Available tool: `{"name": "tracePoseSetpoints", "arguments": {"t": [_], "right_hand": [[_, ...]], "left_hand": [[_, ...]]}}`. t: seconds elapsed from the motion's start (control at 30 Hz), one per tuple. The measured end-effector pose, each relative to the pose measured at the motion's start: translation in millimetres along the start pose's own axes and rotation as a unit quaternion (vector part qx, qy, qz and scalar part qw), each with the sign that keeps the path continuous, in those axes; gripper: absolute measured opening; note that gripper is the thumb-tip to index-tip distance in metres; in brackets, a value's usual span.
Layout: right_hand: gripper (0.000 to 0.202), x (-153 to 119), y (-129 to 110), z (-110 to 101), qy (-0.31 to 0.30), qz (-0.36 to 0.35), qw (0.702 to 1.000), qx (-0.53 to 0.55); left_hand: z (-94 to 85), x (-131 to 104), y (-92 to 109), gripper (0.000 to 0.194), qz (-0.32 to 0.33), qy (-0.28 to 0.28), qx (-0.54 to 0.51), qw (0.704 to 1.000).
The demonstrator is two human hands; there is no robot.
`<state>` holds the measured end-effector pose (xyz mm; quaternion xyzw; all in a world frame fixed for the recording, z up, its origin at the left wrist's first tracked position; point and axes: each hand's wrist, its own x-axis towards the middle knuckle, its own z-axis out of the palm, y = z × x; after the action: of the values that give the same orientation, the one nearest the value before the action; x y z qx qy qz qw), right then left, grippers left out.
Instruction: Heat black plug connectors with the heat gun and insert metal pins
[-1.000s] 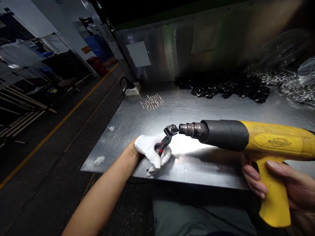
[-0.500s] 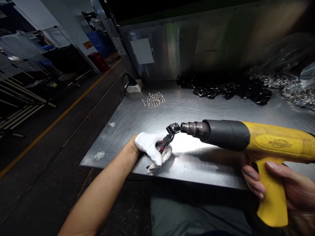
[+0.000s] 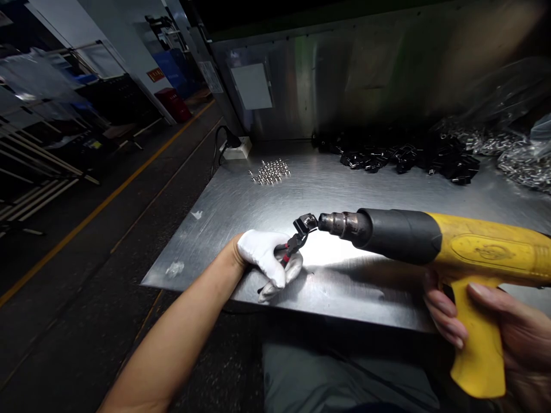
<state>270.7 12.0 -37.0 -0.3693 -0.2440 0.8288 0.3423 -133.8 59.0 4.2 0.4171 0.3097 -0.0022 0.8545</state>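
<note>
My left hand (image 3: 271, 261), in a white glove, is closed around the handles of small pliers (image 3: 294, 245) with red and black grips. A small black part (image 3: 305, 223) with a metal piece in it sits at the pliers' jaws. Bare and wrapped round the yellow grip, my right hand (image 3: 512, 324) holds a yellow and black heat gun (image 3: 486, 244). The gun's stepped metal nozzle points left, right beside the black part; whether they touch I cannot tell.
On the metal table (image 3: 224, 212) stand several small metal pieces (image 3: 271, 172) near a white power strip (image 3: 236, 148). Black parts (image 3: 451, 160) lie along the back, with bagged metal pieces (image 3: 525, 163) at the right. A metal panel (image 3: 318, 86) rises behind.
The whole view has shifted slightly. Both hands, the pliers, the black part and the heat gun keep nearly the same places relative to each other.
</note>
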Motion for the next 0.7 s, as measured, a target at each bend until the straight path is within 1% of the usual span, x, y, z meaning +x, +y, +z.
{"name": "tracePoseSetpoints", "arguments": {"t": [0.1, 0.2, 0.27, 0.3, 0.37, 0.43, 0.5, 0.63, 0.7], "right_hand": [[0.028, 1, -1, 1, -0.002, 0.002, 1.0, 0.0], [0.028, 1, -2, 0, -0.014, -0.002, 1.0, -0.002], [0.03, 1, -2, -2, -0.024, -0.001, 1.0, -0.006], [0.031, 1, -2, -3, -0.026, 0.0, 1.0, -0.008], [0.032, 2, -1, -5, -0.035, -0.002, 0.999, -0.009], [0.033, 3, -1, -5, -0.047, -0.008, 0.999, -0.008], [0.034, 3, -1, -2, -0.05, -0.012, 0.999, -0.006], [0.032, 1, -2, 6, -0.01, -0.005, 1.0, -0.004], [0.032, 2, -2, 5, -0.018, -0.013, 1.0, -0.004]], "left_hand": [[0.8, 1, 0, 0.033, -0.001, 0.006, 0.001, 1.0], [0.5, 1, -1, 0.036, 0.009, 0.036, 0.017, 0.999], [-1.0, 1, -2, 0.035, 0.012, 0.039, 0.023, 0.999], [-2.1, 2, -2, 0.034, 0.01, 0.031, 0.02, 0.999], [-4.8, 3, -3, 0.029, 0.009, -0.012, 0.01, 1.0], [-7.7, 5, -4, 0.024, 0.024, -0.054, 0.001, 0.998], [-9.7, 7, -4, 0.022, 0.042, -0.078, -0.006, 0.996], [-10.3, 8, -5, 0.019, 0.054, -0.086, -0.01, 0.995], [-9.4, 7, -4, 0.019, 0.052, -0.084, -0.011, 0.995]]}}
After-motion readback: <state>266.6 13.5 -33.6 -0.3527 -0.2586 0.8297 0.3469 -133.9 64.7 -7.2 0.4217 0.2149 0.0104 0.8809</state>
